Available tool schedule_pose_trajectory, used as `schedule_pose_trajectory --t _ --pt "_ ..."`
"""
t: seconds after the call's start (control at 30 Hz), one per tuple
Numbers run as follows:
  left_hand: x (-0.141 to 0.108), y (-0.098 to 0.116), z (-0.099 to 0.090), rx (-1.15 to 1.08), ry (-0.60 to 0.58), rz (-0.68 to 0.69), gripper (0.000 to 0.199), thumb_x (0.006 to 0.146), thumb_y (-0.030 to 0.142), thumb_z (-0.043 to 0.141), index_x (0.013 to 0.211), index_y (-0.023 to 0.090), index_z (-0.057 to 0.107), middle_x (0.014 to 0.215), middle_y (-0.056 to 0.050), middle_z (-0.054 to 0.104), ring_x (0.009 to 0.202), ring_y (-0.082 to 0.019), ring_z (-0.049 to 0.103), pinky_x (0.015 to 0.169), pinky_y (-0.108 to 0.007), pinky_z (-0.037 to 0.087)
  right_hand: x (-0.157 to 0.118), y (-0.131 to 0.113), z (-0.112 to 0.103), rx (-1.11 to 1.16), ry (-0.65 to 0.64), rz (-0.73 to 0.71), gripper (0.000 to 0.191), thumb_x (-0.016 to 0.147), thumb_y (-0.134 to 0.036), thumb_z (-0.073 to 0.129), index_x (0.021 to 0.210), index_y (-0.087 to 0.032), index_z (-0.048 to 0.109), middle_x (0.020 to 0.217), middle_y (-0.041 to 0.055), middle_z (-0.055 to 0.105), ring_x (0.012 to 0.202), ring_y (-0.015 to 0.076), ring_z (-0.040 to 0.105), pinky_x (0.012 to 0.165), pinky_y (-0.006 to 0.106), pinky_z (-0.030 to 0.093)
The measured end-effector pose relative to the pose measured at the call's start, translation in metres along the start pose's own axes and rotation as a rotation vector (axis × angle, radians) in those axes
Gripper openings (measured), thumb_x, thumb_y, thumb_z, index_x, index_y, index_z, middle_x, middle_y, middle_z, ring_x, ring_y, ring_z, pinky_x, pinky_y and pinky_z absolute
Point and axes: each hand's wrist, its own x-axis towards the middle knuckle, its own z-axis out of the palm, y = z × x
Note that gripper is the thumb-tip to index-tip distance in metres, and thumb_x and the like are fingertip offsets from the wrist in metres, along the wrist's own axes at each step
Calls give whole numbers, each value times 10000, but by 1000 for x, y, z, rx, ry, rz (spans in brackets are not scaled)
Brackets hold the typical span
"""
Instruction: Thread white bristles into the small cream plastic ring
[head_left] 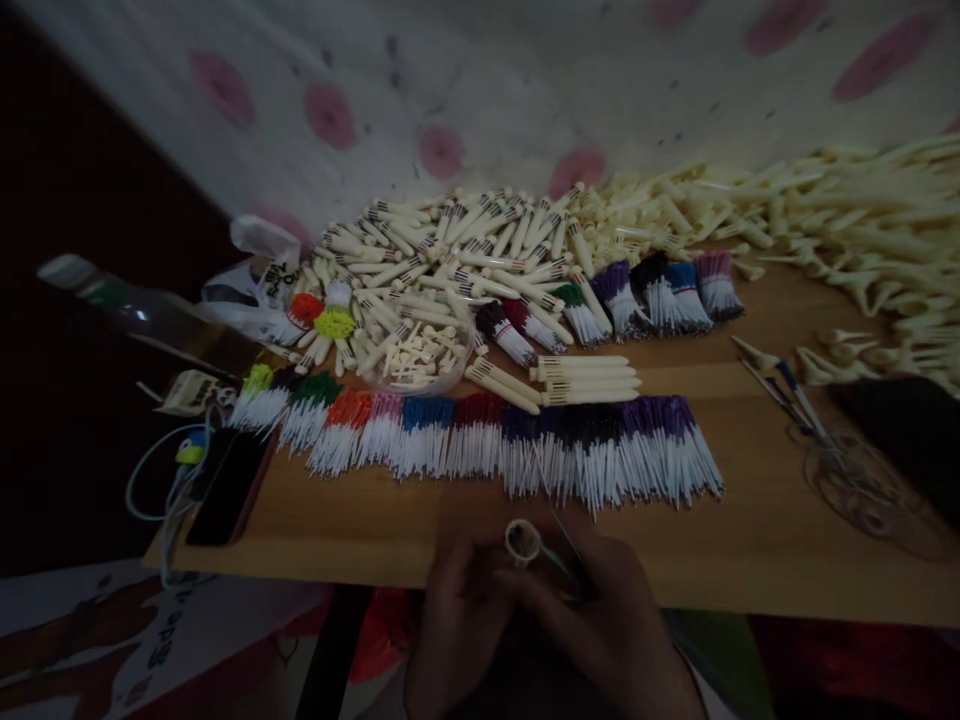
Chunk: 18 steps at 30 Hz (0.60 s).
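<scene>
Both of my hands are together at the table's front edge, low in the middle of the view. My left hand is closed around a cream pen barrel, its round open end turned up towards me with something dark inside. My right hand is closed beside it, thumb near the barrel, with a thin pen refill sticking up from its fingers. A pale bluish strip by the right fingers is too dim to name. Just beyond lies a row of white pen refills with coloured ends, including purple refills and red refills.
Behind the row are finished-looking pens, a clear tub of small cream parts, and more refill bundles. Cream parts heap up at right. A phone, cables and a bottle stand left.
</scene>
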Motion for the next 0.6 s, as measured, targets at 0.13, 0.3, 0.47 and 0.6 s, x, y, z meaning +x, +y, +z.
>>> schedule_pose_trajectory --t 0.13,0.3,0.47,0.6 --pt "5 -15 -41 389 -109 289 303 868 340 728 1162 271 750 1131 -82 790 1030 -262 743 922 -378 599 -3 0 -7 -65 57 -89 142 903 -370 715 823 -255 694 615 -65 702 505 120 661 495 181 503" --pt "45 -38 -172 934 815 318 469 979 475 498 1234 125 679 1194 -195 715 1190 -361 635 1063 -570 466 -3 5 -14 -135 35 -137 169 898 -362 707 786 -238 679 571 -58 666 451 121 620 445 192 472" --pt "60 -65 -228 1285 840 -32 624 973 532 451 1361 72 616 1565 -318 386 1436 -510 354 1083 -748 292 -4 7 -10 -172 2 -138 204 927 -407 664 818 -238 700 625 -31 700 505 150 662 464 209 506" --pt "58 -76 -229 1290 849 -40 597 967 549 457 1347 129 645 1603 -251 357 1451 -471 334 1106 -665 312 -4 7 -7 -203 8 -146 305 945 -478 635 748 -245 655 548 -46 632 448 142 613 443 211 498"
